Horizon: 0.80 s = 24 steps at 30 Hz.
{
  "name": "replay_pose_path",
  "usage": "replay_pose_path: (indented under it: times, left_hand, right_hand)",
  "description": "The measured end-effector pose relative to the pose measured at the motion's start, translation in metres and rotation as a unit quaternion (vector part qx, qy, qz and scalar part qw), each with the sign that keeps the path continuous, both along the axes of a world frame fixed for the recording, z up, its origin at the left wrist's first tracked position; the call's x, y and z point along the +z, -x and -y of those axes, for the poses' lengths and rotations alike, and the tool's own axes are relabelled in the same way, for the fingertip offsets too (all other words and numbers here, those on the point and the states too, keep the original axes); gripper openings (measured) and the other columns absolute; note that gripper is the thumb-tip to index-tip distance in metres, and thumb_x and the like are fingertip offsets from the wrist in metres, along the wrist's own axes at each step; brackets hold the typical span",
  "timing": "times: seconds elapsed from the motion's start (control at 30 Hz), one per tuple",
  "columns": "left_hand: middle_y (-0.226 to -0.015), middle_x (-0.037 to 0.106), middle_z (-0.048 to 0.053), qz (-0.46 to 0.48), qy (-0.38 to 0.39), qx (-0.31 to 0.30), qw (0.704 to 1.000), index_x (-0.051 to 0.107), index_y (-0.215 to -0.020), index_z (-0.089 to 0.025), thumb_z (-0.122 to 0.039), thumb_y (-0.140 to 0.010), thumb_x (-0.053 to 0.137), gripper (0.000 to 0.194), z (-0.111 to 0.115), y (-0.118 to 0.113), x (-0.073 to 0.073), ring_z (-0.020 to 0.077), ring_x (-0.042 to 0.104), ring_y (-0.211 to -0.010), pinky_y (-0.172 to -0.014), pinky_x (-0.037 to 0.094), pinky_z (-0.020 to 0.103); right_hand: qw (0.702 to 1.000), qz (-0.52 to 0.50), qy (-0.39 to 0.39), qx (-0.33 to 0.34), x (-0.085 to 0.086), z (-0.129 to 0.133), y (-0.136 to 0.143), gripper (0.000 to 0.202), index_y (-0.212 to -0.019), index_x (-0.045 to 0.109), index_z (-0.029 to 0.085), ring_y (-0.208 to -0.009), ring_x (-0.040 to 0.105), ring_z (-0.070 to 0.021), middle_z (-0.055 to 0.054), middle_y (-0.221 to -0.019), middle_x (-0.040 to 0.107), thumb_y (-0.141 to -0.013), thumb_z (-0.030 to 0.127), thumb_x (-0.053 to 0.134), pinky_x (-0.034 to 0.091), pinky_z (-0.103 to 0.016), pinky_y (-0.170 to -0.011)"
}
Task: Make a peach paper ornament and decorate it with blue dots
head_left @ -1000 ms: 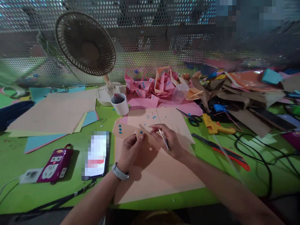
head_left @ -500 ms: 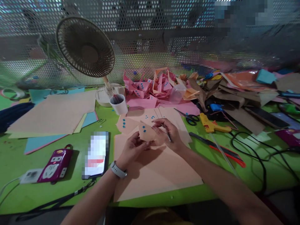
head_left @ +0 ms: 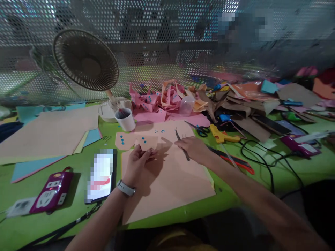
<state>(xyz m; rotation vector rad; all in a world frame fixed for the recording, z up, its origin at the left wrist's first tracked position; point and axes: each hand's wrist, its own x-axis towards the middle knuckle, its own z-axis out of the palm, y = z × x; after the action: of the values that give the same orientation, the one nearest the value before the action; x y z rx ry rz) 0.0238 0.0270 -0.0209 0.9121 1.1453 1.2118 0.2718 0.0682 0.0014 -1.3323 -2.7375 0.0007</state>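
My left hand [head_left: 138, 159], with a pale watch band on its wrist, is closed on a small peach paper piece [head_left: 150, 142] that bears two blue squares. In my right hand [head_left: 193, 148] is a pair of tweezers [head_left: 186, 154], its tips pointing away from me near a tiny blue bit. Several small blue pieces [head_left: 162, 131] lie on the peach paper beyond my hands. Left of the held piece rests another peach piece [head_left: 125, 141] with three blue squares. Under both hands spreads a large peach sheet [head_left: 167, 190].
A fan [head_left: 87, 62] and a white cup [head_left: 126, 120] stand at the back left. A phone [head_left: 101, 177] and a purple power strip [head_left: 53, 191] lie left. On the right are scissors [head_left: 201, 131], a yellow glue gun [head_left: 222, 136], a red-black cutter [head_left: 242, 164] and cables.
My right hand with the tweezers has come away from the held paper and moved right. The left hand keeps the paper. The whole view has shifted somewhat to the right.
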Motion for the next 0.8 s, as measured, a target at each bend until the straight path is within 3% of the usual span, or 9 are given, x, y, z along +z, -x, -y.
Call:
replay_pose_path:
  times: [0.1,0.2,0.3,0.43,0.5,0.6,0.8]
  left_hand:
    - [-0.089,0.072,0.005,-0.004,-0.001,-0.006,1.000,0.045,-0.081,-0.019,-0.039,-0.074,0.078,0.039,0.001,0.000,-0.001,0.0235,0.071,-0.097,-0.075,0.058,0.030]
    - [-0.088,0.072,0.005,-0.005,-0.008,-0.009,1.000,0.046,-0.080,-0.019,-0.039,-0.074,0.077,0.037,0.002,0.000,-0.002,0.0243,0.071,-0.098,-0.079,0.058,0.034]
    - [-0.088,0.073,0.006,-0.004,-0.019,-0.010,1.000,0.047,-0.081,-0.019,-0.039,-0.076,0.076,0.035,0.002,0.000,-0.003,0.0246,0.071,-0.098,-0.081,0.058,0.035]
    - [-0.089,0.072,0.006,0.002,-0.023,0.006,1.000,0.051,-0.087,-0.019,-0.039,-0.075,0.076,0.035,0.000,0.000,-0.002,0.0239,0.072,-0.095,-0.077,0.058,0.033]
    - [-0.091,0.072,0.005,0.011,-0.028,0.013,0.999,0.053,-0.090,-0.018,-0.039,-0.075,0.077,0.035,0.000,-0.001,-0.002,0.0228,0.072,-0.093,-0.075,0.058,0.031]
    - [-0.094,0.071,0.005,0.025,-0.036,0.015,0.999,0.056,-0.094,-0.019,-0.038,-0.075,0.076,0.034,-0.001,0.000,-0.004,0.0221,0.072,-0.093,-0.075,0.058,0.030]
    - [-0.097,0.071,0.005,0.024,-0.046,0.024,0.998,0.060,-0.098,-0.019,-0.039,-0.076,0.076,0.034,-0.002,0.003,-0.004,0.0229,0.071,-0.096,-0.077,0.058,0.030]
  right_hand:
    - [0.997,0.070,-0.011,0.012,-0.006,0.012,-0.004,0.039,-0.121,0.064,0.021,-0.078,0.064,-0.0197,-0.008,-0.088,0.068,-0.086,0.006,0.058,0.041,-0.031,-0.071]
    - [0.997,0.071,-0.025,0.011,-0.003,0.020,-0.013,0.053,-0.136,0.054,0.023,-0.078,0.063,-0.0194,-0.006,-0.087,0.067,-0.087,0.003,0.051,0.042,-0.031,-0.070]
    - [0.996,0.069,-0.046,-0.038,0.004,0.020,-0.042,0.060,-0.144,0.043,0.018,-0.086,0.063,-0.0219,-0.008,-0.093,0.069,-0.086,0.004,0.046,0.044,-0.032,-0.074]
    - [0.975,0.086,-0.092,-0.182,0.007,0.015,-0.107,0.055,-0.136,0.053,0.013,-0.092,0.063,-0.0271,-0.017,-0.109,0.067,-0.082,0.004,0.047,0.044,-0.036,-0.076]
    - [0.964,0.104,-0.093,-0.226,0.001,0.012,-0.136,0.052,-0.133,0.056,0.012,-0.088,0.063,-0.0300,-0.019,-0.107,0.067,-0.081,0.010,0.054,0.043,-0.038,-0.074]
    - [0.958,0.119,-0.076,-0.248,-0.012,0.010,-0.162,0.053,-0.131,0.058,0.011,-0.088,0.062,-0.0321,-0.020,-0.103,0.066,-0.078,0.011,0.057,0.042,-0.039,-0.071]
    - [0.961,0.095,-0.083,-0.247,-0.028,0.000,-0.175,0.052,-0.130,0.058,0.010,-0.094,0.058,-0.0318,-0.018,-0.102,0.060,-0.078,0.010,0.054,0.046,-0.039,-0.077]
